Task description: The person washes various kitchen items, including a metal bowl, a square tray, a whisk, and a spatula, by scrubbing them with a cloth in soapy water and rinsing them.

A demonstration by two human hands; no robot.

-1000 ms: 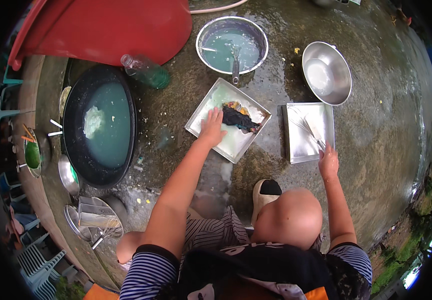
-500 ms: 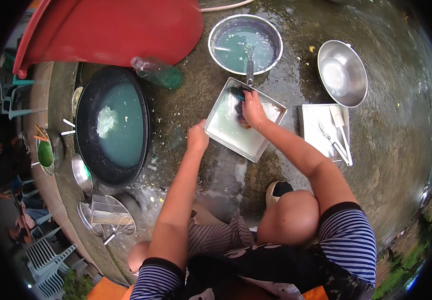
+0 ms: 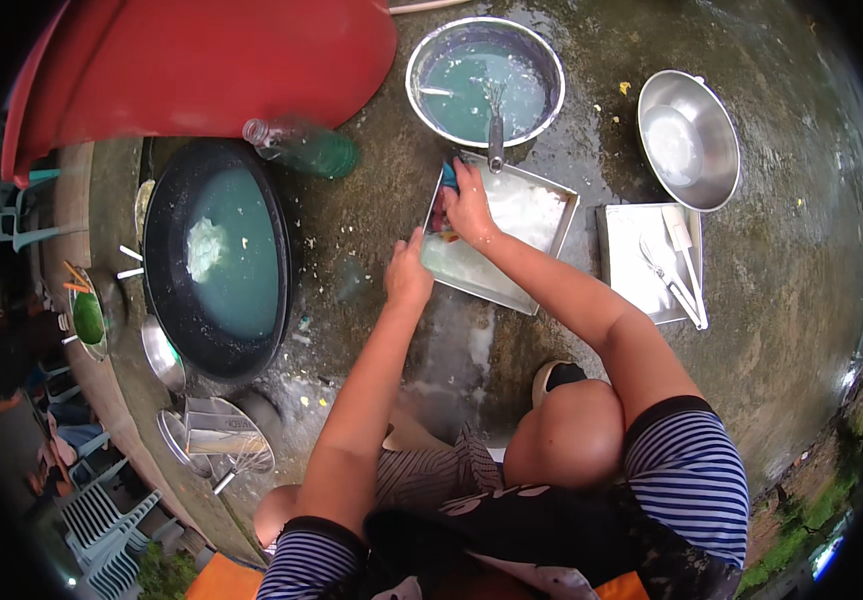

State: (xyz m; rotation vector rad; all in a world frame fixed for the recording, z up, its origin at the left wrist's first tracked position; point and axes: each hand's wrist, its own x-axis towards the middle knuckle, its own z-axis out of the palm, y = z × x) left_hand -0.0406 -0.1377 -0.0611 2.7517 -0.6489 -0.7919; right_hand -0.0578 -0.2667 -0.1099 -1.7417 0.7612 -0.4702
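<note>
A square metal baking pan [image 3: 527, 212] lies tilted at an angle on the wet ground in front of me, with milky suds on its bottom. My left hand [image 3: 410, 272] is closed on the pan's near left edge. My right hand [image 3: 469, 208] presses a bunched cloth [image 3: 449, 176], blue and reddish, against the inside of the pan's left wall. Its fingers cover much of the cloth. Just beyond the pan stands a round metal basin [image 3: 432, 125] of cloudy water, a whisk [image 3: 496, 140] leaning in it with its handle over the rim.
On the left sits a black tub [image 3: 167, 310] of cloudy water. A clear green bottle [image 3: 307, 150] lies by a large red tub [image 3: 212, 60]. To the right are a metal bowl [image 3: 717, 150] and another pan [image 3: 627, 265] holding utensils. Metal ware [image 3: 222, 430] stands lower left.
My right hand has slid the cloth left across the pan, from its middle to the left wall. My left hand has shifted slightly up and right along the edge.
</note>
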